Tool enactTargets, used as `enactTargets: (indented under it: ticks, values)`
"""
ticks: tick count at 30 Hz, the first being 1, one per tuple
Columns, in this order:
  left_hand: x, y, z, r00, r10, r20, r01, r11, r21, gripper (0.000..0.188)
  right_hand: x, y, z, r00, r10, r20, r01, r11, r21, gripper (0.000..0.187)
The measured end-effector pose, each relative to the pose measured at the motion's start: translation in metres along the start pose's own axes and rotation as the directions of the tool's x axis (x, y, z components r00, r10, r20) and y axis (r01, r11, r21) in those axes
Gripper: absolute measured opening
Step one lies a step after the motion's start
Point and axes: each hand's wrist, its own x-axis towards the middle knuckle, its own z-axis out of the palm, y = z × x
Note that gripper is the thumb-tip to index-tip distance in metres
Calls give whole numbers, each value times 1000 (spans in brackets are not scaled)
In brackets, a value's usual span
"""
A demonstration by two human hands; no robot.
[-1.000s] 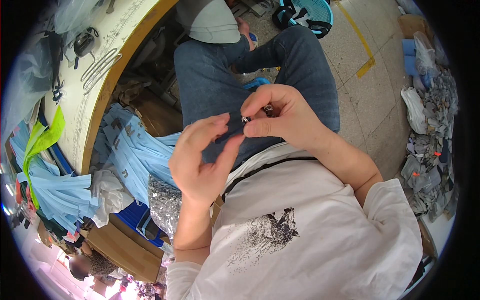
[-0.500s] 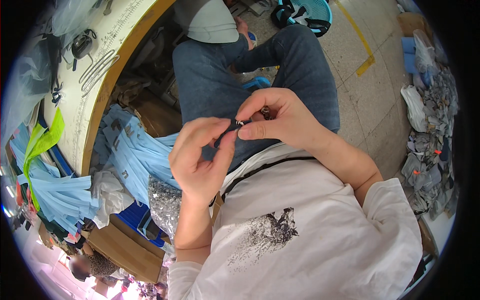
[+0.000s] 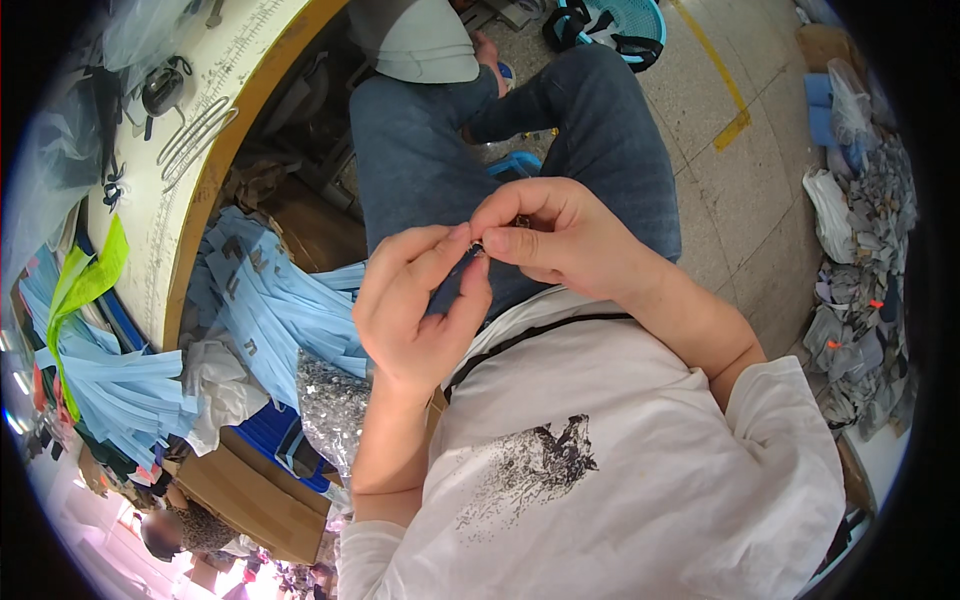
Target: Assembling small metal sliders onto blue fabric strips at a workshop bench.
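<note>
Above my lap, both hands meet fingertip to fingertip around a small dark piece with a shiny metal bit (image 3: 477, 248). My left hand (image 3: 410, 305) pinches it from the left with thumb and fingers. From the right, my right hand (image 3: 565, 240) closes on the same piece with thumb and index finger. A few small brassy metal pieces (image 3: 523, 221) show between the curled fingers of my right hand. Their exact kind, and that of the piece at the fingertips, is too small to tell.
A curved white table (image 3: 215, 75) at left carries a bent wire piece (image 3: 198, 140). Light blue fabric strips (image 3: 260, 300) hang below it, near a clear bag of small shiny pieces (image 3: 335, 405). A turquoise basket (image 3: 640, 20) stands on the floor; grey scraps (image 3: 865, 270) pile at right.
My left hand has moved slightly right, and its fingertips now meet those of my right hand. The right fingers have closed in further over the small piece.
</note>
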Motion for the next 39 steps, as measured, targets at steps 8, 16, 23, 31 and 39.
enactTargets:
  ticks: [8, 16, 23, 31, 39]
  values:
    - [-8, -5, 8, 990, -139, -33, 130, 969, -211, 25, 9, 14, -1, 917, -396, -43, 372, 891, -262, 20]
    - [-12, -2, 5, 952, -304, 20, 258, 771, -583, 30, 2, 4, 2, 975, -180, -133, 180, 984, -7, 27]
    - [-10, -5, -2, 952, -241, 188, 306, 730, -611, 29, 3, 3, 4, 969, -227, -98, 226, 974, -23, 30]
    - [-10, -10, -7, 939, -232, 252, 342, 655, -674, 32, 1, 2, 5, 970, -237, -60, 234, 971, -49, 31]
    - [-3, -4, -5, 859, -396, 326, 512, 635, -578, 27, 1, 5, 3, 919, -395, 18, 384, 879, -282, 29]
